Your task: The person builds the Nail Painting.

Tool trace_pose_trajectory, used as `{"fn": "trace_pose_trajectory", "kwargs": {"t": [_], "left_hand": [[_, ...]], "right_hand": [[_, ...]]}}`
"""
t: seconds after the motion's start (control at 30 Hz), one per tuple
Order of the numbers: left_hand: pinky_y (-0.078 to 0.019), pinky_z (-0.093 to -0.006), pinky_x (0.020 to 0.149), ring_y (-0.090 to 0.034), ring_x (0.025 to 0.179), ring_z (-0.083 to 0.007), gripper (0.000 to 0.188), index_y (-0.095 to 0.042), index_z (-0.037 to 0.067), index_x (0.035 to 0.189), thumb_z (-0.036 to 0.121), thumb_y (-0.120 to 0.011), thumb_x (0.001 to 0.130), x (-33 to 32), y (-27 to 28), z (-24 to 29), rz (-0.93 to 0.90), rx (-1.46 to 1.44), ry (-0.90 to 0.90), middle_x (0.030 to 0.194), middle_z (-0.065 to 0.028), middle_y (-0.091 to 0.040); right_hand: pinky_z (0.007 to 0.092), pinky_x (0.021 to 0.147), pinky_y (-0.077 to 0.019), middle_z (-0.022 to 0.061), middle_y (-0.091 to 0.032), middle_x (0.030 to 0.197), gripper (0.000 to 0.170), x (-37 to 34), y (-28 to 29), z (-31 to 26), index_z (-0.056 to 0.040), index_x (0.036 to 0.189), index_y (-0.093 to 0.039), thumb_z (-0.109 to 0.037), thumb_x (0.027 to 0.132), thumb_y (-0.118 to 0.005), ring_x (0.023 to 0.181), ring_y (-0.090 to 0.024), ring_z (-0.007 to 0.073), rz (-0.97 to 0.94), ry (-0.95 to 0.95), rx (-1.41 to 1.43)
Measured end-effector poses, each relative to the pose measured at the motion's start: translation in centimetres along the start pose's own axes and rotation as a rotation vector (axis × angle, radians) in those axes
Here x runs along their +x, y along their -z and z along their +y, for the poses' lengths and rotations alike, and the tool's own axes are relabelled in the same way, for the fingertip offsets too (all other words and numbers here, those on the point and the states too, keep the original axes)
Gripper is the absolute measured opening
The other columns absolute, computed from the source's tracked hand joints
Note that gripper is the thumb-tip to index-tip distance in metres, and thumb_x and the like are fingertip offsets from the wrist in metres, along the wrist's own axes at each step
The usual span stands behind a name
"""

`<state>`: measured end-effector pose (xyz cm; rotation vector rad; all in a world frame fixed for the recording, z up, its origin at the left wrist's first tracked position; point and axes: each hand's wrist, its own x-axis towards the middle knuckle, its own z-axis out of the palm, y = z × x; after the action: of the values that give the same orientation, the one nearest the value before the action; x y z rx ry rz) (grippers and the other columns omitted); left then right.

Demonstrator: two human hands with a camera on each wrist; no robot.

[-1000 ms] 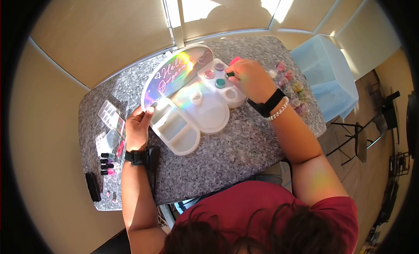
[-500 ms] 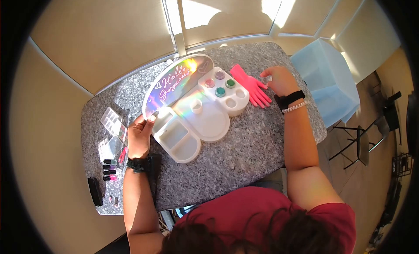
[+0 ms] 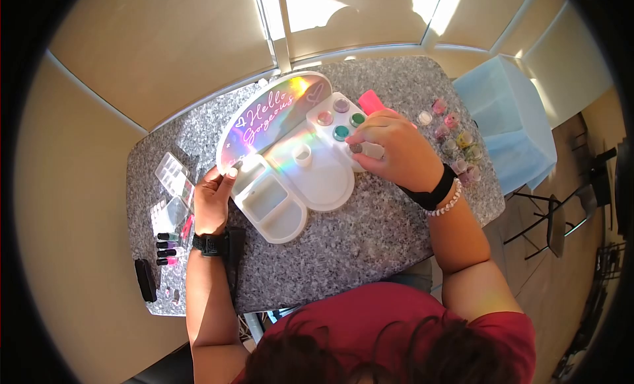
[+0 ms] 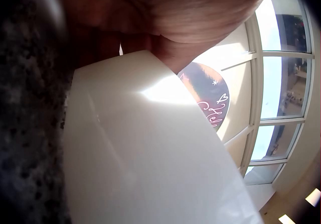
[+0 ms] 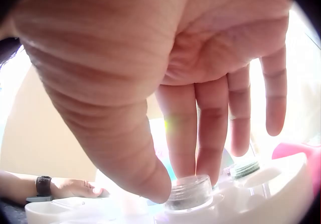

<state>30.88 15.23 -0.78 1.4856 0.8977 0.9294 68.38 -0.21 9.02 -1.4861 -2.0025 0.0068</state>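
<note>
My right hand (image 3: 403, 153) pinches a small clear jar (image 5: 189, 194) between thumb and fingers at a round slot on the right end of a white vanity organizer (image 3: 323, 186). Dark contents show in this jar. Beside it sit a green jar (image 3: 357, 119), a teal jar (image 3: 341, 133), a pink jar (image 3: 325, 118) and a lilac jar (image 3: 341, 105). At the organizer's left end, my left hand (image 3: 212, 202) grips the corner, thumb on top, other fingers partly hidden. A shiny "Hello Gorgeous" mirror panel (image 3: 274, 116) stands along the organizer's back.
Several loose jars (image 3: 451, 120) stand on the right of the speckled table (image 3: 370, 232). A pink hand-shaped piece (image 3: 372, 102) lies partly under my right hand. On the left are nail polish bottles (image 3: 166, 245), a clear divided case (image 3: 173, 173) and a black case (image 3: 144, 280).
My right hand left the green jar in its slot, moved right to the loose jars, and came back over the organizer with another jar. My left hand keeps its hold on the corner.
</note>
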Motion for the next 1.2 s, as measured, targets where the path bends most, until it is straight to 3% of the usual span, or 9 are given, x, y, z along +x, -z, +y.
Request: {"fn": "trace_pose_trajectory", "kwargs": {"t": [0.4, 0.5, 0.57, 0.87, 1.0, 1.07, 1.1, 1.17, 1.2], "left_hand": [[-0.053, -0.029, 0.104, -0.071, 0.112, -0.0119, 0.03, -0.076, -0.002, 0.137, 0.014, -0.073, 0.113, 0.1, 0.5, -0.4, 0.007, 0.021, -0.012, 0.125, -0.0062, -0.081], [-0.0531, -0.0291, 0.104, -0.071, 0.113, -0.0121, 0.03, -0.077, -0.002, 0.137, 0.014, -0.073, 0.112, 0.2, 0.9, -1.1, 0.016, 0.043, 0.005, 0.126, -0.0065, -0.081], [-0.0531, -0.029, 0.104, -0.071, 0.113, -0.0121, 0.03, -0.077, -0.001, 0.137, 0.015, -0.074, 0.112, 0.2, 1.1, -1.0, -0.002, 0.043, 0.0, 0.126, -0.0065, -0.081], [-0.0529, -0.0283, 0.102, -0.071, 0.112, -0.0114, 0.03, -0.076, -0.002, 0.137, 0.016, -0.073, 0.113, 0.2, 0.8, -0.6, -0.001, 0.053, -0.008, 0.125, -0.0068, -0.081], [-0.0527, -0.0278, 0.101, -0.07, 0.11, -0.0106, 0.03, -0.076, -0.002, 0.137, 0.016, -0.073, 0.113, 0.3, 0.9, -0.9, 0.019, 0.063, -0.008, 0.124, -0.0052, -0.081], [-0.0525, -0.0275, 0.101, -0.069, 0.109, -0.0099, 0.03, -0.077, -0.001, 0.137, 0.016, -0.074, 0.112, 0.2, 0.8, -0.7, 0.012, 0.074, -0.01, 0.122, -0.0036, -0.08], [-0.0525, -0.0275, 0.101, -0.069, 0.109, -0.0099, 0.03, -0.077, -0.001, 0.137, 0.016, -0.074, 0.112, 0.1, 1.0, -0.9, 0.015, 0.076, -0.004, 0.122, -0.0036, -0.08], [-0.0508, -0.034, 0.112, -0.071, 0.12, -0.015, 0.03, -0.077, -0.001, 0.138, 0.014, -0.072, 0.113, 0.3, 1.2, -1.2, -0.003, 0.047, 0.016, 0.131, -0.0092, -0.081], [-0.0508, -0.034, 0.112, -0.071, 0.12, -0.015, 0.03, -0.077, -0.001, 0.138, 0.014, -0.072, 0.113, 0.3, 1.3, -1.2, -0.003, 0.048, 0.017, 0.131, -0.0092, -0.081]], "right_hand": [[0.0445, 0.1, -0.0586, 0.0134, -0.08, 0.106, 0.016, -0.7, 1.0, 1.1, -0.0081, 0.104, -0.085, -0.015, 0.09, -0.084, 0.108, -0.074, 0.034, 0.025, -0.061, 0.044], [0.0458, 0.098, -0.0596, 0.0167, -0.08, 0.111, 0.024, -1.8, 2.5, 6.4, -0.0074, 0.112, -0.085, -0.021, 0.091, -0.085, 0.105, -0.075, 0.0375, 0.186, -0.21, 0.03], [0.0475, 0.098, -0.0603, 0.0194, -0.081, 0.117, 0.032, -3.4, 3.0, 9.4, -0.0069, 0.116, -0.084, -0.025, 0.09, -0.086, 0.104, -0.076, 0.0406, 0.227, -0.586, -0.213], [0.0436, 0.098, -0.0604, 0.0182, -0.083, 0.112, 0.038, -4.2, 2.3, 12.0, -0.007, 0.12, -0.085, -0.027, 0.088, -0.087, 0.107, -0.079, 0.0332, 0.034, -0.824, -0.537], [0.0472, 0.1, -0.0583, 0.0136, -0.083, 0.115, 0.028, -2.8, 2.7, 9.3, -0.0124, 0.113, -0.087, -0.028, 0.089, -0.087, 0.109, -0.075, 0.037, 0.173, -0.69, -0.205], [0.0471, 0.101, -0.0565, 0.0101, -0.084, 0.111, 0.025, -1.4, 2.8, 5.5, -0.0131, 0.11, -0.088, -0.025, 0.088, -0.088, 0.103, -0.075, 0.0343, 0.148, -0.471, 0.178], [0.0471, 0.101, -0.0565, 0.0101, -0.084, 0.111, 0.025, -1.2, 2.4, 4.8, -0.0131, 0.11, -0.088, -0.025, 0.088, -0.088, 0.103, -0.075, 0.0343, 0.144, -0.472, 0.182], [0.0463, 0.103, -0.0547, 0.0079, -0.083, 0.108, 0.025, -1.1, 1.9, 4.0, -0.0121, 0.11, -0.088, -0.021, 0.087, -0.088, 0.102, -0.073, 0.0318, 0.088, -0.123, 0.182], [0.0463, 0.103, -0.0547, 0.0079, -0.083, 0.108, 0.025, -1.1, 1.8, 4.2, -0.0121, 0.11, -0.088, -0.021, 0.087, -0.088, 0.102, -0.073, 0.0318, 0.088, -0.124, 0.184]]}}
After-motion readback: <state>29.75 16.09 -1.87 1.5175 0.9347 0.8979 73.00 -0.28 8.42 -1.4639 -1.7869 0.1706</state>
